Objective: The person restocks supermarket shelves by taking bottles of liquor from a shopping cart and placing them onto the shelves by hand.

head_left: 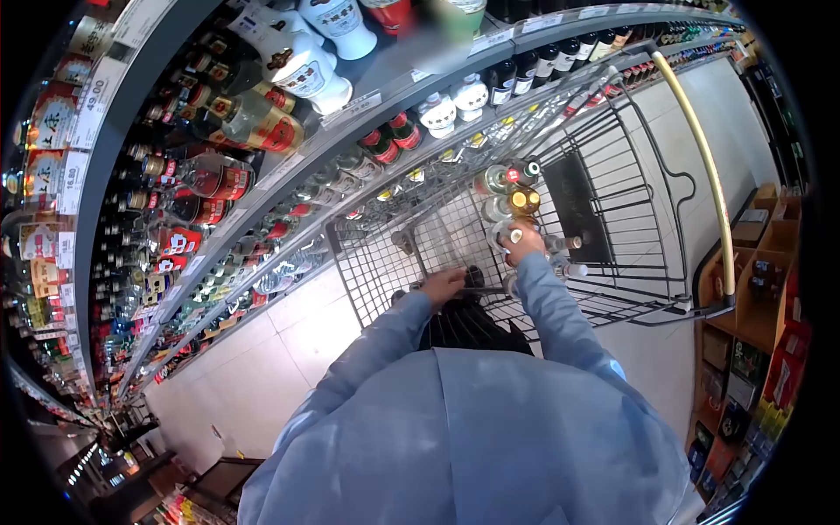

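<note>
My right hand (526,245) is closed around the upper part of a clear glass bottle (507,235) inside the metal shopping cart (647,210). Close by, in the cart, stand several more bottles: one with an amber-yellow top (525,200), a clear one with a red label (495,179), and clear ones (569,269) to the right of my wrist. My left hand (444,286) is at the cart's near side, fingers stretched out with no object visible in them. Whether it touches the wire rim, I cannot tell.
Long shelves (262,179) of bottles curve along the left and far side, with white ceramic bottles (311,74) and price tags. The cart's yellow handle (700,149) is at the right. Wooden display shelving (754,302) stands beyond it. Tiled floor (262,341) shows at left.
</note>
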`<state>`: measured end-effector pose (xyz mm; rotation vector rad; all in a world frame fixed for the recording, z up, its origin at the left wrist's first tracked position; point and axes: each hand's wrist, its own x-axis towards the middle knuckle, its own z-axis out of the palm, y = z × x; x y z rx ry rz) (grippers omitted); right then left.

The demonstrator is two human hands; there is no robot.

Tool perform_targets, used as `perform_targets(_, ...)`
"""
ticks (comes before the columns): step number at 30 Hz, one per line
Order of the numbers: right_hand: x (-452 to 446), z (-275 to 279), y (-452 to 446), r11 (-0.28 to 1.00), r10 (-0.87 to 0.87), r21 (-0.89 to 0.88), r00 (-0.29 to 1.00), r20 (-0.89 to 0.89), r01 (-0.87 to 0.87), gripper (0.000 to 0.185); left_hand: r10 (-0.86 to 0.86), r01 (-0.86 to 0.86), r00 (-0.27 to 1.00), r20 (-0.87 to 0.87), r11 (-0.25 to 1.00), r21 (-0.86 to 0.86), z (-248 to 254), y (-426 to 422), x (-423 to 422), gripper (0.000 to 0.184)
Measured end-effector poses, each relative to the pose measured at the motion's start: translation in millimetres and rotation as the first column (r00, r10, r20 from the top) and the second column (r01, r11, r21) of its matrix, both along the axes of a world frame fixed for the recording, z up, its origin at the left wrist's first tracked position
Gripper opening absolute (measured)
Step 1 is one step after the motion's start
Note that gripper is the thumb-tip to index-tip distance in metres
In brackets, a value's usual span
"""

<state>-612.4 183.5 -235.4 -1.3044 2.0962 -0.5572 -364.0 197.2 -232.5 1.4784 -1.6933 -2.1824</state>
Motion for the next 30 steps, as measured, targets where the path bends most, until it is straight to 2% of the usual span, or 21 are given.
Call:
perform_targets(1, -3.7, -8.1, -1.6, 0.996, 0.015, 0.09, 0.999, 0.032, -0.018, 0.035, 0.007, -0.007, 1.0, -0.01, 1.0, -0.017, -4.4, 2.1, -0.5, 0.04)
perform_targets(2, -3.6, -16.7, -0.7, 1.0, 0.018, -0.017, 0.999, 0.034, -0.017, 0.033, -0.058, 0.062, 0.996, 0.062, 0.996, -0.07, -9.2, 2.3, 0.5, 0.04)
perform_targets(5, -0.5, -24.0, 0.1, 0.999, 0.03, -0.016, 0.998, 0.054, -0.029, 0.034, -0.021, 0.023, 0.998, 0.054, 1.0, -0.022, 12.5, -2.1, -2.4, 0.039)
perform_targets(6, 5.1, -12.3, -0.1, 0.997, 0.074, 0.013, 0.997, -0.004, -0.074, 0.032, -0.021, 0.025, 0.998, 0.061, 0.998, -0.054, 11.5, -3.7, -1.9, 0.039)
perform_targets(7, 11.9, -25.4, -2.5, 0.986, 0.16, 0.062, 0.984, -0.082, -0.155, 0.03, 0.042, -0.042, 0.998, 0.039, 0.999, -0.005, 11.4, -2.9, 0.1, 0.039)
perform_targets(9, 18.7, -7.6, 2.8, 0.968, 0.242, 0.075, 0.969, -0.045, -0.238, 0.03, 0.165, -0.164, 0.986, -0.002, 0.982, 0.091, 14.6, -4.0, 2.1, 0.039)
perform_targets(10, 22.3, 0.1, 2.9, 0.958, 0.277, 0.081, 0.96, -0.033, -0.274, 0.03, 0.176, -0.174, 0.984, -0.003, 0.975, 0.14, 14.1, -6.1, 4.6, 0.04)
perform_targets(13, 27.7, 3.0, 4.0, 0.963, 0.27, 0.009, 0.963, -0.024, -0.27, 0.029, 0.088, -0.088, 0.996, -0.023, 0.996, -0.014, 5.5, -8.5, 15.0, 0.041)
perform_targets(14, 28.1, 6.1, 3.8, 0.96, 0.279, -0.007, 0.96, -0.018, -0.279, 0.029, 0.157, -0.161, 0.986, -0.051, 0.983, -0.087, -16.2, -0.9, 17.3, 0.037)
perform_targets(17, 34.0, 27.3, 4.2, 0.952, 0.306, -0.03, 0.949, 0.075, -0.304, 0.031, 0.069, -0.057, 0.998, 0.011, 0.895, -0.443, 4.8, -4.3, 17.4, 0.042)
perform_targets(18, 32.3, 26.4, 7.3, 0.951, 0.302, -0.12, 0.939, 0.166, -0.285, 0.024, 0.061, -0.038, 0.997, 0.038, 0.894, -0.446, 3.0, -8.8, 18.7, 0.054)
perform_targets(19, 32.3, 38.3, 6.5, 0.965, 0.263, -0.101, 0.902, 0.342, -0.243, 0.022, 0.054, -0.057, 0.998, -0.019, 0.896, -0.439, 18.9, -15.8, 18.1, 0.056)
perform_targets(21, 28.0, 76.9, 8.6, 0.984, 0.154, -0.036, 0.74, 0.655, -0.173, 0.019, 0.043, -0.095, 0.99, -0.131, 0.903, -0.419, 53.3, -25.8, 18.5, 0.062)
perform_targets(22, 33.5, 112.0, 7.7, 0.984, 0.152, -0.055, 0.645, 0.749, -0.168, 0.012, -0.004, -0.064, 0.983, -0.182, 0.928, -0.366, 60.9, -30.7, 20.7, 0.074)
perform_targets(25, 36.5, 193.4, 4.9, 0.962, 0.197, -0.04, 0.58, 0.79, -0.271, 0.011, -0.191, 0.134, 0.948, -0.253, 0.965, -0.227, 127.3, -40.0, 28.5, 0.082)
perform_targets(26, 38.8, 201.9, 3.5, 0.96, 0.212, -0.058, 0.574, 0.791, -0.275, 0.009, -0.087, 0.092, 0.946, -0.311, 0.996, 0.002, 139.6, -40.9, 28.1, 0.089)
perform_targets(27, 39.3, 214.3, 2.1, 0.962, 0.205, -0.072, 0.528, 0.824, -0.261, 0.009, -0.158, 0.179, 0.886, -0.435, 0.984, 0.009, 129.8, -39.3, 32.3, 0.09)
perform_targets(29, 42.6, 243.8, -0.7, 0.967, 0.197, -0.101, 0.433, 0.88, -0.235, 0.008, -0.008, 0.216, 0.85, -0.526, 0.917, 0.336, 145.5, -33.1, 43.2, 0.091)
perform_targets(30, 46.7, 252.3, -4.6, 0.976, 0.176, -0.108, 0.389, 0.904, -0.191, 0.006, 0.099, 0.179, 0.784, -0.613, 0.91, 0.375, 169.4, -30.3, 44.8, 0.09)
